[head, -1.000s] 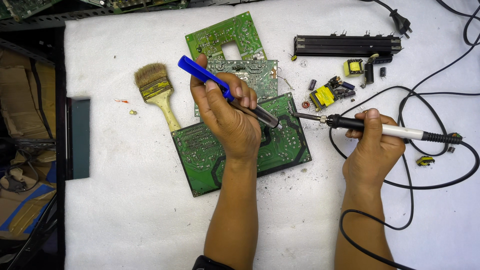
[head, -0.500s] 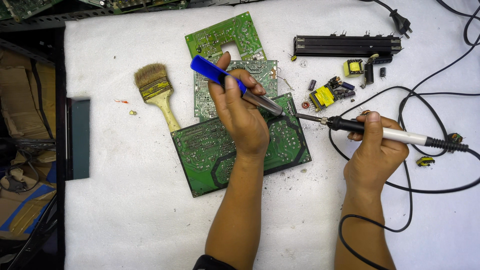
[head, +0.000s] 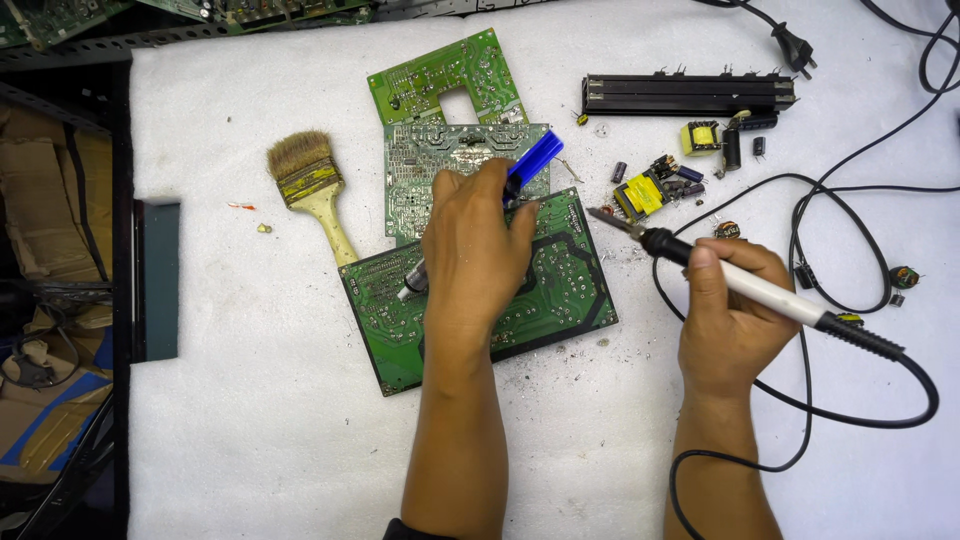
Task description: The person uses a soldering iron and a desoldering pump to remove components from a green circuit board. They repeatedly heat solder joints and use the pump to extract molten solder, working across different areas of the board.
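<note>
Head view. Left hand [head: 478,245] closed around blue-handled desoldering pump [head: 533,160], blue end poking past fingers, metal tip showing under palm; hand rests over large green circuit board [head: 560,295]. Right hand [head: 735,315] wrapped around soldering iron [head: 740,282], tip pointing toward left hand, just off board's edge, black cord trailing away behind wrist. Beyond left hand: grey-green board [head: 420,170] and smaller green board [head: 440,75]. Paintbrush [head: 310,185] outboard of left hand. Loose components [head: 655,190] beyond iron tip. All on white table [head: 250,400].
</note>
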